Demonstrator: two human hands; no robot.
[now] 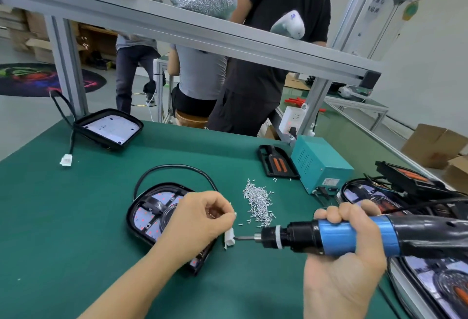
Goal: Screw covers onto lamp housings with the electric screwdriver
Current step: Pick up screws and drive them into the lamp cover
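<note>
A black lamp housing (152,213) with a red-dotted LED board and its cover lies on the green mat (76,217), partly hidden under my left hand (200,217). That hand hovers over its right edge, fingers curled, pinching a small screw (235,213) at the fingertips. My right hand (347,250) grips the blue and black electric screwdriver (354,235), held level, its bit (244,237) pointing left at a white connector (229,239). A heap of loose silver screws (258,201) lies just behind.
Another lamp housing (111,128) with cable and white plug (66,160) sits far left. A teal power box (317,162) and a black cover (277,162) stand at the right, with more lamps (435,280) stacked beyond. Several people stand behind the aluminium frame (202,37).
</note>
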